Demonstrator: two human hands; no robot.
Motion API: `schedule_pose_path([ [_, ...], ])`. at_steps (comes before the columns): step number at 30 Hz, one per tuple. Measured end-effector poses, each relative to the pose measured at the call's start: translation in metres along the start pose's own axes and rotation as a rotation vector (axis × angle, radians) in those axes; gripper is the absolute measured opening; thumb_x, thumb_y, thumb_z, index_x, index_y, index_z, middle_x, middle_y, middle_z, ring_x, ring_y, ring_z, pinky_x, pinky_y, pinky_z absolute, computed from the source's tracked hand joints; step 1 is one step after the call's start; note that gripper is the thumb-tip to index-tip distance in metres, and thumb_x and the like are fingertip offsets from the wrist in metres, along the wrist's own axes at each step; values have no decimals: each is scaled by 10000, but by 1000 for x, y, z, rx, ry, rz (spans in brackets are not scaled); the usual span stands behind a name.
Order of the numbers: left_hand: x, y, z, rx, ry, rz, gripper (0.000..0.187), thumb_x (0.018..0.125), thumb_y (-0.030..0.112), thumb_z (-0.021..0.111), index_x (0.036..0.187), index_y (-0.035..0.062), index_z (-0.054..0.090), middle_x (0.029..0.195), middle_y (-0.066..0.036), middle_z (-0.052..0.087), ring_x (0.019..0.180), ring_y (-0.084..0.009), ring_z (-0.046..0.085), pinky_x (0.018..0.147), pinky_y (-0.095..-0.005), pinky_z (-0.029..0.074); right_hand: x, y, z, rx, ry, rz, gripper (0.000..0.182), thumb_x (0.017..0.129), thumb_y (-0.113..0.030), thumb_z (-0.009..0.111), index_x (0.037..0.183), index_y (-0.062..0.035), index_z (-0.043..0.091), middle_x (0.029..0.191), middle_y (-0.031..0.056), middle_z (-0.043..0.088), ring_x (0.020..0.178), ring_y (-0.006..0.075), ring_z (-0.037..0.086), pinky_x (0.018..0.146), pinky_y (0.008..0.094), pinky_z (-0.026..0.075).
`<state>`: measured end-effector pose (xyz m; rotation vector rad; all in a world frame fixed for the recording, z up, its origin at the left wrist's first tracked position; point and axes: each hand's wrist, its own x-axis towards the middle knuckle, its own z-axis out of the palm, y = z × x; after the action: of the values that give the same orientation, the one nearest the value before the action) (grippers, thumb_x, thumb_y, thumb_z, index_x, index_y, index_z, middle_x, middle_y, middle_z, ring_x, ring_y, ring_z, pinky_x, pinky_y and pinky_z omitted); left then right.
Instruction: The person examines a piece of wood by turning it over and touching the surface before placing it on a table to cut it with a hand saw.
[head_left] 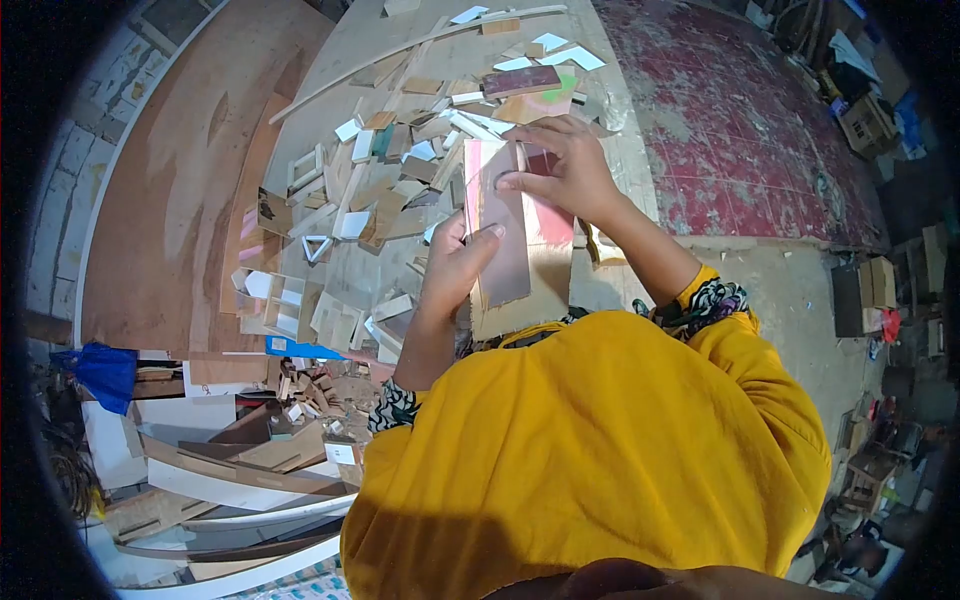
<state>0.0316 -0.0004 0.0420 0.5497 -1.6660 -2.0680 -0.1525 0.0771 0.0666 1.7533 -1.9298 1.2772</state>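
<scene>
A flat, rectangular wooden board (550,270) with pink and bare-wood areas lies in front of my body. On it rests a narrower grey-brown strip (505,255). My left hand (462,262) grips the left edge, its thumb on the strip. My right hand (565,172) reaches over the upper end, thumb and fingers bent around the top of the strip and board. The undersides of both pieces are hidden, and so are most of my left fingers.
Wood offcuts (385,200) and small frames litter the worktable ahead and left. A dark red block (521,82) lies beyond my right hand. Left stands a large brown panel (190,180); scrap boards (240,470) are piled below it.
</scene>
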Motion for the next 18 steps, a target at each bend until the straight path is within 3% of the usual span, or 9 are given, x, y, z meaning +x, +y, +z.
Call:
schedule_pose_path([
  [18, -8, -3, -2, 13, -36, 70, 231, 828, 62, 557, 1051, 0, 547, 800, 42, 543, 643, -1, 432, 560, -173, 357, -8, 3, 3, 12, 90, -36, 501, 561, -332, 800, 991, -108, 674, 944, 84, 645, 883, 258, 568, 828, 358, 407],
])
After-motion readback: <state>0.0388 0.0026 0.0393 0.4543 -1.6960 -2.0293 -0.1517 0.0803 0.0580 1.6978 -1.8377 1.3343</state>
